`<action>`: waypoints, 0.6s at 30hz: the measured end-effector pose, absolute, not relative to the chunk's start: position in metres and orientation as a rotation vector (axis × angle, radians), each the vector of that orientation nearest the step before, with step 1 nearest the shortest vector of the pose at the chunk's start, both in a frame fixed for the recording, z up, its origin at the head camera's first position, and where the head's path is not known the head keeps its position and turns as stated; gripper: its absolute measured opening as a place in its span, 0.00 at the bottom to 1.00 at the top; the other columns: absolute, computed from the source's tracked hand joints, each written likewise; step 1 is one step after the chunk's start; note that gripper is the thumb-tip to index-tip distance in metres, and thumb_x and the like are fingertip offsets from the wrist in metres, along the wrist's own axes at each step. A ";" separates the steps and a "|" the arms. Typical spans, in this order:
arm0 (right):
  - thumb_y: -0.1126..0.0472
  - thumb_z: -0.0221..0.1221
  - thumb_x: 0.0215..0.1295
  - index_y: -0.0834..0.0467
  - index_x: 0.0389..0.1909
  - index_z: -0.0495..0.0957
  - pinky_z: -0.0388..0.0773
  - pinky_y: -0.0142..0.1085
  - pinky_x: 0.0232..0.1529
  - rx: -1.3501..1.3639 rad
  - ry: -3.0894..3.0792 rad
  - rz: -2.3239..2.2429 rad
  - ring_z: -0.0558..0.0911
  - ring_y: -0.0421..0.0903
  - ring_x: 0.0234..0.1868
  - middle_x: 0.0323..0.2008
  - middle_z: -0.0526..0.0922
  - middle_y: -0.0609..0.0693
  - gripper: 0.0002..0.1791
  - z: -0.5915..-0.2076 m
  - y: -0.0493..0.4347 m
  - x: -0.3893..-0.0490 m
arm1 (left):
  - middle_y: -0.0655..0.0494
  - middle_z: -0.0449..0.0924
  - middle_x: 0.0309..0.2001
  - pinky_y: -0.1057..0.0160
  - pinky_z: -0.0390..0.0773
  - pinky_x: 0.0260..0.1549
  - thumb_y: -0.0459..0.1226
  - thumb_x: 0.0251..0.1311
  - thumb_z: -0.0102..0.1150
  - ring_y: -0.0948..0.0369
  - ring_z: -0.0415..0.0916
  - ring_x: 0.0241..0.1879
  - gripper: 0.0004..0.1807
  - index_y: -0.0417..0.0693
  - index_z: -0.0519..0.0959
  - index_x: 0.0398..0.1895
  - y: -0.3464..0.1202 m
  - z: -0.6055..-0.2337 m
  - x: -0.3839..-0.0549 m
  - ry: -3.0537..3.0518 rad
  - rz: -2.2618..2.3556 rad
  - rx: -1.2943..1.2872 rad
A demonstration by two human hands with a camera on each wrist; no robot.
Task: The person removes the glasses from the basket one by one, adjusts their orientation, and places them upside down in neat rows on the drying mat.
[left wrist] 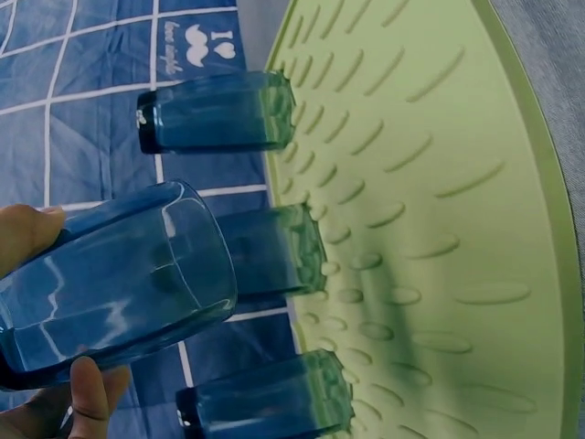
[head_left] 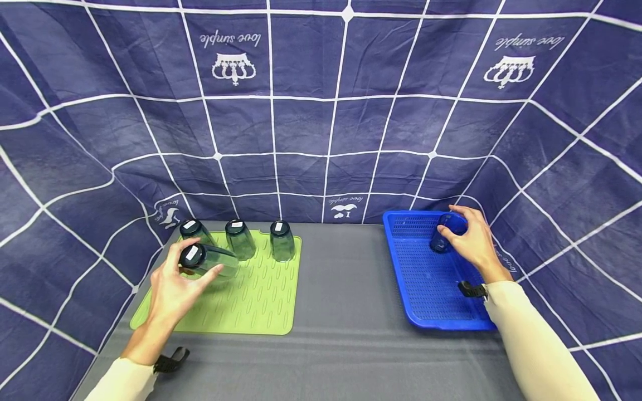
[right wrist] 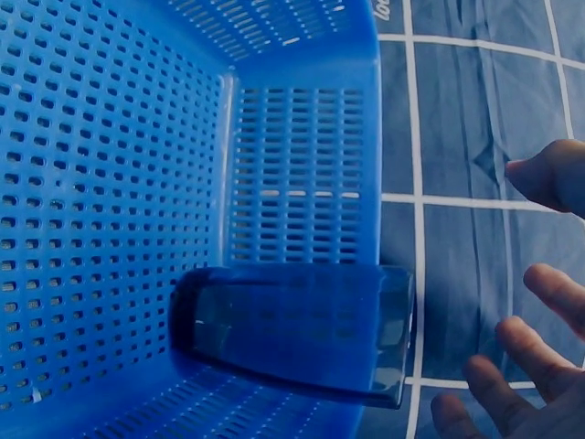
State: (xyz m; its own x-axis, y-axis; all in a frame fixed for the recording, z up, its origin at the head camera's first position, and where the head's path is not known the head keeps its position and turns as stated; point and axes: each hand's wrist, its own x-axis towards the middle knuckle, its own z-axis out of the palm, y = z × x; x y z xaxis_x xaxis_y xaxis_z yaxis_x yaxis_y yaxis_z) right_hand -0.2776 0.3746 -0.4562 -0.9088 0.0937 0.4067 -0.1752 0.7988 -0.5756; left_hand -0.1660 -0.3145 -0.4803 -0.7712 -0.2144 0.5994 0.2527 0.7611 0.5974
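Observation:
My left hand (head_left: 170, 287) holds a blue-tinted drinking glass (head_left: 220, 263) between thumb and fingers, over the green ridged mat (head_left: 261, 314). The glass is tilted, its labelled dark base up and left, its mouth toward the mat. In the left wrist view the thumb and fingertips press the sides of this glass (left wrist: 110, 283). At the right, my right hand (head_left: 473, 242) hovers over another glass (head_left: 439, 243), which stands mouth up in the blue basket (head_left: 423, 289). The right wrist view shows the fingers (right wrist: 526, 352) spread, apart from the rim of that glass (right wrist: 283, 334).
Three upside-down glasses line the mat's far edge: a left one (head_left: 205, 236), a middle one (head_left: 242, 243) and a right one (head_left: 282, 245). Grey tabletop (head_left: 346, 278) separates mat and basket. A blue checked cloth (head_left: 306, 128) hangs behind and at both sides.

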 end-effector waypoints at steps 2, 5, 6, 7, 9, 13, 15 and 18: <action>0.54 0.78 0.69 0.60 0.78 0.81 0.69 0.72 0.77 0.053 -2.580 0.871 0.74 0.74 0.81 0.79 0.77 0.71 0.39 -0.457 0.376 -0.279 | 0.43 0.94 0.42 0.78 0.71 0.35 0.42 0.43 0.98 0.71 0.79 0.31 0.49 0.59 0.85 0.73 -0.315 -0.479 -0.165 -2.284 -0.871 -0.009; 0.53 0.78 0.69 0.60 0.78 0.80 0.69 0.72 0.79 0.043 -2.591 0.866 0.73 0.74 0.82 0.80 0.77 0.71 0.39 -0.458 0.378 -0.280 | 0.43 0.95 0.43 0.81 0.69 0.36 0.40 0.40 0.99 0.75 0.77 0.32 0.49 0.57 0.86 0.72 -0.317 -0.479 -0.165 -2.285 -0.849 0.012; 0.53 0.78 0.69 0.61 0.78 0.80 0.69 0.72 0.79 0.043 -2.594 0.864 0.73 0.74 0.82 0.80 0.77 0.71 0.39 -0.459 0.379 -0.281 | 0.42 0.95 0.44 0.81 0.69 0.37 0.40 0.40 0.99 0.75 0.76 0.32 0.49 0.57 0.86 0.72 -0.318 -0.479 -0.165 -2.287 -0.845 0.019; 0.53 0.78 0.70 0.61 0.79 0.80 0.68 0.72 0.79 0.042 -2.598 0.863 0.73 0.74 0.83 0.80 0.77 0.71 0.39 -0.459 0.379 -0.281 | 0.42 0.95 0.45 0.81 0.69 0.37 0.40 0.41 0.99 0.76 0.76 0.32 0.49 0.56 0.86 0.72 -0.319 -0.480 -0.165 -2.289 -0.838 0.025; 0.53 0.78 0.70 0.61 0.79 0.80 0.68 0.73 0.79 0.041 -2.605 0.864 0.72 0.74 0.83 0.80 0.76 0.71 0.39 -0.460 0.380 -0.283 | 0.40 0.95 0.47 0.80 0.71 0.37 0.39 0.42 0.99 0.76 0.76 0.33 0.48 0.55 0.86 0.72 -0.323 -0.483 -0.166 -2.297 -0.833 0.038; 0.52 0.77 0.70 0.61 0.79 0.79 0.67 0.72 0.80 0.034 -2.624 0.857 0.71 0.73 0.84 0.80 0.76 0.71 0.40 -0.462 0.383 -0.285 | 0.39 0.95 0.51 0.79 0.71 0.37 0.39 0.45 0.97 0.77 0.76 0.33 0.47 0.53 0.85 0.73 -0.330 -0.488 -0.167 -2.313 -0.826 0.052; 0.52 0.78 0.70 0.61 0.79 0.79 0.67 0.72 0.81 0.027 -2.630 0.854 0.71 0.73 0.84 0.81 0.76 0.71 0.40 -0.463 0.384 -0.286 | 0.40 0.95 0.51 0.80 0.70 0.37 0.39 0.45 0.97 0.77 0.76 0.32 0.47 0.54 0.85 0.73 -0.333 -0.490 -0.168 -2.315 -0.821 0.056; 0.51 0.78 0.70 0.61 0.80 0.79 0.67 0.71 0.82 0.018 -2.637 0.849 0.71 0.72 0.84 0.81 0.75 0.71 0.41 -0.464 0.386 -0.288 | 0.41 0.94 0.53 0.82 0.69 0.37 0.40 0.45 0.97 0.79 0.74 0.34 0.47 0.56 0.86 0.74 -0.336 -0.492 -0.169 -2.319 -0.824 0.065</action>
